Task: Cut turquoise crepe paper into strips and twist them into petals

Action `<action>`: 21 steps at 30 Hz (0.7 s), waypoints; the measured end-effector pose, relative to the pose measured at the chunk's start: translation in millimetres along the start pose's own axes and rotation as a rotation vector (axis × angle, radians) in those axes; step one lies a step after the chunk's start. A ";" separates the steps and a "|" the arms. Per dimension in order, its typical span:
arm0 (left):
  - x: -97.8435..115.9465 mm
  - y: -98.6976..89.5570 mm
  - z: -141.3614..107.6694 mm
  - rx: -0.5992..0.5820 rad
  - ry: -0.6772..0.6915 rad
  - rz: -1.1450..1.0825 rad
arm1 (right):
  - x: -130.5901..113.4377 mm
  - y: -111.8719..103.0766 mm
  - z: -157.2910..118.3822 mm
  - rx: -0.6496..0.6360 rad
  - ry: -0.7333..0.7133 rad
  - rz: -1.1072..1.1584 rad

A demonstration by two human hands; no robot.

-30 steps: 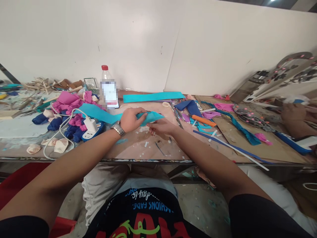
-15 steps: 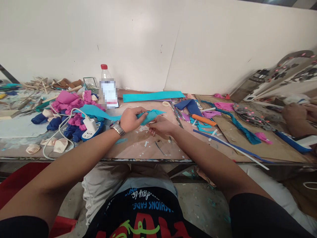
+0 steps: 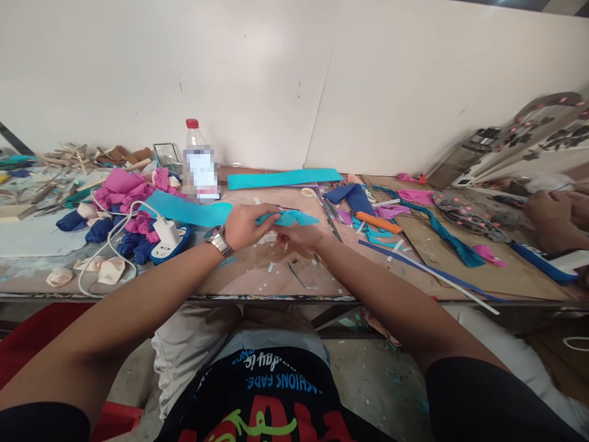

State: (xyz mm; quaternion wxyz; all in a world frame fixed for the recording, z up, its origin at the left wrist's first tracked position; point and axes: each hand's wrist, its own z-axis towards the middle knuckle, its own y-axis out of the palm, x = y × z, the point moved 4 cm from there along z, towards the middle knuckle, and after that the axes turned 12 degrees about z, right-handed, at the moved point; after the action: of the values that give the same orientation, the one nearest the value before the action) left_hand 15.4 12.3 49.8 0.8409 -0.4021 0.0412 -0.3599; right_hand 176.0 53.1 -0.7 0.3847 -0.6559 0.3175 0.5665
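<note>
A strip of turquoise crepe paper runs from the pile on the left, under my left hand, to a gathered, folded end between my hands. My left thumb and fingers pinch this end. My right hand is closed on the same paper from below and to the right, its fingertips partly hidden under the fold. A second flat turquoise strip lies by the wall, beyond my hands. Small paper scraps are scattered on the table in front of my wrists.
At left are pink and navy crepe flowers, a white charger with its cable in a power strip, and a bottle behind a phone. At right lie an orange-handled cutter, paper strips and cardboard. Another person's hands are at far right.
The gathered end of the turquoise strip has shifted slightly right. The part left of my left hand now lies flatter and wider. My right hand has turned, with its fingers further under the paper.
</note>
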 end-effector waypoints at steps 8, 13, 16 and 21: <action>3.9 -8.0 -0.1 0.040 0.004 0.048 | -6.7 -5.0 -0.9 0.029 -0.183 -0.426; 5.9 -5.7 -1.0 0.039 0.049 0.083 | -4.1 6.8 -2.5 -0.068 -0.034 -0.208; 8.0 -5.0 -1.7 0.043 0.081 0.085 | 1.8 4.5 -0.6 -0.058 -0.006 -0.116; 13.4 -5.5 -3.4 0.041 0.128 0.088 | -3.3 -5.0 -1.0 0.021 -0.271 -0.024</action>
State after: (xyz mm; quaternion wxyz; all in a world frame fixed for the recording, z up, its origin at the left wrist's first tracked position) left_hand 20.9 -0.8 54.4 0.8595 -0.3589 0.1051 -0.3484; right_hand 180.2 54.7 3.3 0.4376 -0.5731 0.2607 0.6419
